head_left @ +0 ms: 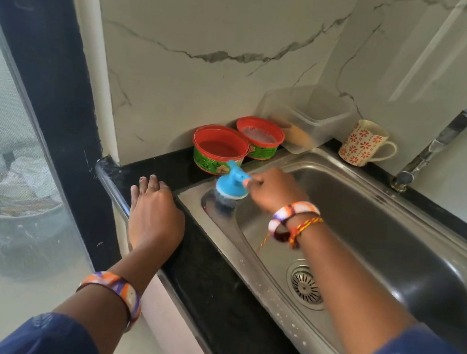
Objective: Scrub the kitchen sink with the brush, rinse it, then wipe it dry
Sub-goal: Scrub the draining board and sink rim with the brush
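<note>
A steel sink (375, 226) is set into a black counter, with its drain strainer (305, 286) at the near side. My right hand (272, 188) grips the handle of a blue brush (229, 186), whose dark bristles press on the sink's left rim corner. The brush and hand look blurred. My left hand (155, 214) rests flat on the black counter (210, 287) just left of the sink, fingers straight.
Two red-rimmed green tubs (219, 149) (260, 137) stand behind the brush. A clear plastic box (303, 117) and a flowered mug (363, 144) sit at the back. The tap (437, 145) rises at the far right. A glass door is at left.
</note>
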Available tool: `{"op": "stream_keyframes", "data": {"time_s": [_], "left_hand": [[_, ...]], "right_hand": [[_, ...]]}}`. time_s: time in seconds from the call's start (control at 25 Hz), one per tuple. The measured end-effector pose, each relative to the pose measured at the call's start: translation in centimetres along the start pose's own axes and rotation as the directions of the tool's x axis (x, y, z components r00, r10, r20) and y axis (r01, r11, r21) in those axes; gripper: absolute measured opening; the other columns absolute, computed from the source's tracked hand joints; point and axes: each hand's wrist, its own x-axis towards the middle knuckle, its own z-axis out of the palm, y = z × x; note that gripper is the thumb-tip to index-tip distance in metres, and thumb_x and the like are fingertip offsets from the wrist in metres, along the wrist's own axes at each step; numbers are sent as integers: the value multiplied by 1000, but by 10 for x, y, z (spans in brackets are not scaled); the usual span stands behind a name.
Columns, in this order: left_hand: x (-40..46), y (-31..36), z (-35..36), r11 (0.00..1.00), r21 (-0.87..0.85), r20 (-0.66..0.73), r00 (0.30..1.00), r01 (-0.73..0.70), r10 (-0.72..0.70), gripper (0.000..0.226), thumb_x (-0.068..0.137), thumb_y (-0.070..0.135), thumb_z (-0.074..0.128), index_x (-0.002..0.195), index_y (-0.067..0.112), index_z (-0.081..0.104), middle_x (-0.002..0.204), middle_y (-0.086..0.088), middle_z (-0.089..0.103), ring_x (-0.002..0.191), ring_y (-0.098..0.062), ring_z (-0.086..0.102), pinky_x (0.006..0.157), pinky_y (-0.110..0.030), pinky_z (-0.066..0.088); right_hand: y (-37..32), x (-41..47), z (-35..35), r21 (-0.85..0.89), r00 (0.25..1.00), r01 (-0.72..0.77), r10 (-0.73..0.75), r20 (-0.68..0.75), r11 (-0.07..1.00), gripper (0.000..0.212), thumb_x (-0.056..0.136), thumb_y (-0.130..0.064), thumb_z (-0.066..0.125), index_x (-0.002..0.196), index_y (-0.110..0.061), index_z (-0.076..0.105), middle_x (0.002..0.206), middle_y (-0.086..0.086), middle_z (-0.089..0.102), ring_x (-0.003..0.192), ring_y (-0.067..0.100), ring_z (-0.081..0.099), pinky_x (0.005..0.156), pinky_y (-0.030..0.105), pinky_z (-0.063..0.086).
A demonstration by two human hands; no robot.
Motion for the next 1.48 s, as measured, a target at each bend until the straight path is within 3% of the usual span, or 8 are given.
{"op": "stream_keyframes", "data": {"time_s": [0.2, 0.4, 0.56, 0.72, 0.88, 1.08, 1.32, 1.48], "left_hand": [[-1, 0, -1, 1000, -11, 5, 1000, -2, 2, 55, 92, 2, 40, 145, 0, 30, 156, -13, 17, 147, -25, 7, 120, -35, 2], [1, -1, 1, 1000, 0, -7, 1000, 6, -6, 55, 91, 1, 40, 145, -1, 30, 156, -14, 19, 147, -25, 9, 120, -35, 3], [-1, -1, 0, 1000, -23, 11, 1000, -10, 10, 55, 93, 3, 42, 146, 1, 28, 157, -13, 16, 147, -24, 6, 119, -35, 2], [2, -3, 1, 1000, -8, 9, 1000, -16, 16, 55, 93, 3, 41, 146, 1, 29, 157, -13, 17, 147, -24, 7, 120, -35, 2], [4, -3, -1, 1000, -6, 1, 1000, -29, 29, 53, 91, 1, 42, 143, -2, 34, 155, -15, 20, 146, -26, 10, 120, -36, 4], [6, -2, 2, 999, 44, 26, 999, -20, 19, 50, 90, -1, 40, 140, -5, 38, 154, -17, 24, 145, -29, 13, 120, -38, 7], [8, -4, 5, 997, 76, 10, 1000, -23, 22, 50, 89, -1, 40, 138, -5, 41, 153, -17, 26, 145, -29, 15, 120, -39, 8], [10, -4, 7, 995, 96, 8, 1000, -10, 9, 46, 90, -1, 40, 136, -6, 44, 151, -18, 29, 144, -30, 17, 120, -39, 10]], "right_hand": [[12, 23, -13, 60, 988, -148, 151, -39, 987, 35, 91, -31, 53, 115, -7, 63, 116, 18, 64, 106, 34, 60, 81, 31, 45], [-5, -25, 6, 206, 988, 59, -86, 124, 977, 32, 94, -29, 51, 111, -7, 68, 57, 1, 53, 46, 6, 50, 52, 26, 33], [13, 12, -11, 115, 992, -129, 129, 7, 985, 36, 93, -34, 52, 113, -8, 66, 89, 16, 65, 81, 29, 60, 66, 24, 34], [1, -15, -9, 506, 972, -178, 68, 227, 844, 30, 95, -25, 54, 118, -7, 62, 59, 5, 45, 39, 7, 39, 37, 15, 31], [28, -49, -42, 462, 863, -239, -31, 505, 854, 16, 94, -29, 54, 103, -19, 63, 50, 1, 42, 25, 0, 28, 29, 8, 21], [85, -80, -97, 14, 581, -405, 245, 776, 914, 19, 90, -32, 56, 78, -19, 64, 41, -1, 41, 24, 0, 25, 29, 5, 20], [6, -17, -41, 345, 896, -138, -31, 443, 929, 31, 92, -26, 58, 111, -3, 64, 52, 1, 48, 32, 4, 35, 31, 10, 24], [-5, -14, -25, 411, 916, -131, -48, 397, 902, 34, 92, -29, 57, 116, -6, 62, 47, -1, 47, 27, 2, 33, 32, 10, 25]]}}
